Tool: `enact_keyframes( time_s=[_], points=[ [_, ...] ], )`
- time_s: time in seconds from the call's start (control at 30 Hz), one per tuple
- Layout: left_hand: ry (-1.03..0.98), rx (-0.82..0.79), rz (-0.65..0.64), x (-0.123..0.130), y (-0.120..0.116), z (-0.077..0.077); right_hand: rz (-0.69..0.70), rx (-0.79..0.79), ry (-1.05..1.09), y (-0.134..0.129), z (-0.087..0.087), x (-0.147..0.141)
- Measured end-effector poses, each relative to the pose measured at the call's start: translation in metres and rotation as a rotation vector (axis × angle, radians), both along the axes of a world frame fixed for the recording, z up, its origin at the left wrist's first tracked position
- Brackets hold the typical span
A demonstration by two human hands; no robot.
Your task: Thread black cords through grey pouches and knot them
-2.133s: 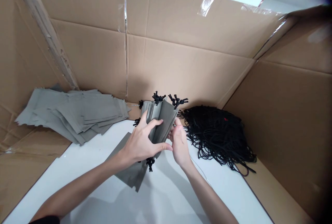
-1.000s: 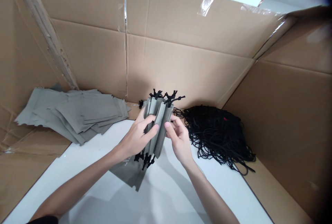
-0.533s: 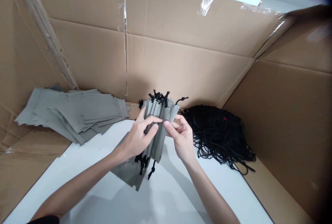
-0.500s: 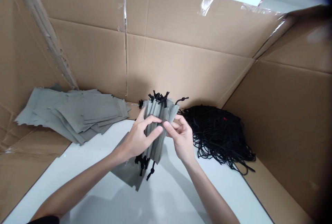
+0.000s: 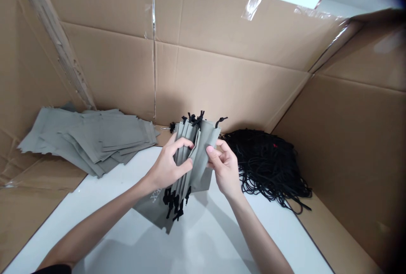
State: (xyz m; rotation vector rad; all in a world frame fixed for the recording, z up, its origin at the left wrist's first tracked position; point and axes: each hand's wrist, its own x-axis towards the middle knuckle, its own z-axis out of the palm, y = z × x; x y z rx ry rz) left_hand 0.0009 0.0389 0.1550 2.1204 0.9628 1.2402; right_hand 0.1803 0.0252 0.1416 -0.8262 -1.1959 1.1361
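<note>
A bundle of grey pouches (image 5: 187, 132) with knotted black cords at both ends is held above the table. My left hand (image 5: 169, 164) is wrapped round the left side of the bundle, index finger and thumb on its near face. Between the thumb and fingers of my right hand (image 5: 223, 166) is the rightmost pouch (image 5: 203, 155), spread apart from the others. Underneath, a flat grey pouch (image 5: 155, 210) with partly visible pale lettering lies on the white table (image 5: 127, 248). The bundle hides part of it.
Flat grey pouches (image 5: 117, 132) are piled at the left back. A heap of black cords (image 5: 269, 164) lies at the right back. Cardboard walls (image 5: 228, 54) stand around the table's back and sides. A small metal-tipped item (image 5: 165, 128) shows behind the bundle.
My right hand has moved slightly right with the rightmost pouch, which now shows a wider face. My left fingers have shifted left a little. More of the lettering below shows.
</note>
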Motion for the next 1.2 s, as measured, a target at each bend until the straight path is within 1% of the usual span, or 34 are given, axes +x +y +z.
enact_keyframes(
  time_s=[0.07, 0.13, 0.2, 0.27, 0.33, 0.43, 0.53, 0.63, 0.7, 0.73, 0.8, 0.9, 0.93, 0.97, 1.0, 1.03, 1.1, 1.13, 1.17, 1.2],
  points=[
    [-0.03, 0.019, 0.038, -0.005, 0.006, 0.002, -0.06, -0.012, -0.048, 0.0, 0.004, 0.01],
    [-0.061, 0.032, 0.081, -0.015, 0.014, 0.006, -0.131, -0.044, -0.115, -0.003, 0.007, 0.026],
    [-0.099, 0.038, 0.124, -0.027, 0.024, 0.011, -0.155, -0.106, -0.193, -0.01, 0.006, 0.046],
    [-0.16, 0.04, 0.171, -0.04, 0.033, 0.016, -0.161, -0.163, -0.293, -0.018, 0.002, 0.063],
    [-0.247, 0.031, 0.204, -0.051, 0.04, 0.02, -0.152, -0.207, -0.39, -0.028, -0.007, 0.074],
    [-0.371, -0.013, 0.188, -0.059, 0.046, 0.022, -0.093, -0.257, -0.434, -0.042, -0.025, 0.073],
    [-0.476, -0.078, 0.122, -0.061, 0.046, 0.024, -0.006, -0.335, -0.351, -0.049, -0.041, 0.06],
    [-0.558, -0.134, 0.064, -0.061, 0.044, 0.025, 0.03, -0.387, -0.245, -0.049, -0.048, 0.051],
    [-0.593, -0.151, 0.049, -0.063, 0.041, 0.027, -0.004, -0.369, -0.214, -0.046, -0.048, 0.052],
    [-0.602, -0.152, 0.049, -0.064, 0.04, 0.029, -0.044, -0.341, -0.214, -0.045, -0.046, 0.056],
    [-0.604, -0.144, 0.056, -0.067, 0.039, 0.031, -0.185, -0.243, -0.243, -0.044, -0.039, 0.066],
    [-0.619, -0.139, 0.065, -0.072, 0.038, 0.034, -0.468, -0.014, -0.395, -0.051, -0.025, 0.079],
    [-0.634, -0.147, 0.062, -0.073, 0.038, 0.035, -0.516, 0.047, -0.476, -0.055, -0.022, 0.08],
    [-0.651, -0.156, 0.057, -0.074, 0.038, 0.035, -0.513, 0.081, -0.562, -0.06, -0.02, 0.078],
    [-0.669, -0.167, 0.049, -0.074, 0.038, 0.035, -0.458, 0.089, -0.645, -0.064, -0.02, 0.074],
    [-0.684, -0.179, 0.039, -0.074, 0.038, 0.034, -0.354, 0.066, -0.714, -0.067, -0.024, 0.069],
    [-0.696, -0.196, 0.017, -0.073, 0.038, 0.032, -0.085, -0.016, -0.809, -0.069, -0.036, 0.054],
    [-0.687, -0.195, 0.008, -0.072, 0.038, 0.031, 0.04, -0.069, -0.827, -0.067, -0.044, 0.047],
    [-0.668, -0.187, 0.001, -0.071, 0.039, 0.029, 0.128, -0.119, -0.812, -0.064, -0.053, 0.041],
    [-0.641, -0.173, -0.003, -0.07, 0.039, 0.028, 0.159, -0.155, -0.748, -0.058, -0.059, 0.037]
  ],
)
